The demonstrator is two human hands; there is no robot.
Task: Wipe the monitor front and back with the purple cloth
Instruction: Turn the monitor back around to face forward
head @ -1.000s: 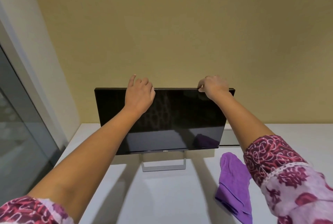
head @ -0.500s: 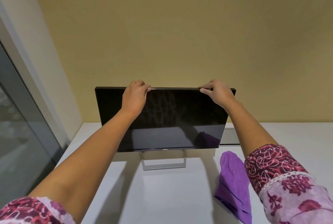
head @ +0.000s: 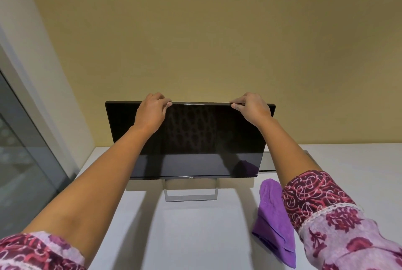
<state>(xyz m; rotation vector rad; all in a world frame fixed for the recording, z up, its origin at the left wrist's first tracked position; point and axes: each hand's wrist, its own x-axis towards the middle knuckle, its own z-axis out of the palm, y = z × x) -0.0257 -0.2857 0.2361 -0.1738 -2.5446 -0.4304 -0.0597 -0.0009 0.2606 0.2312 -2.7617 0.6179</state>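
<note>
A black monitor [head: 195, 143] with a dark screen stands on a silver frame stand [head: 191, 195] on the white table, its front facing me. My left hand [head: 152, 111] grips the monitor's top edge left of centre, fingers curled over the back. My right hand [head: 250, 107] grips the same top edge near the right corner. The purple cloth [head: 272, 219] lies crumpled on the table at the front right of the monitor, partly under my right forearm. Neither hand touches the cloth.
The white table [head: 195, 237] runs back to a yellow wall [head: 217, 30]. A glass pane with a pale frame [head: 26, 150] stands close on the left. A flat grey panel [head: 269, 161] lies behind the monitor's right side.
Both hands have settled from loose touches into firm grips on the monitor's top edge. The monitor and the cloth stay where they were.
</note>
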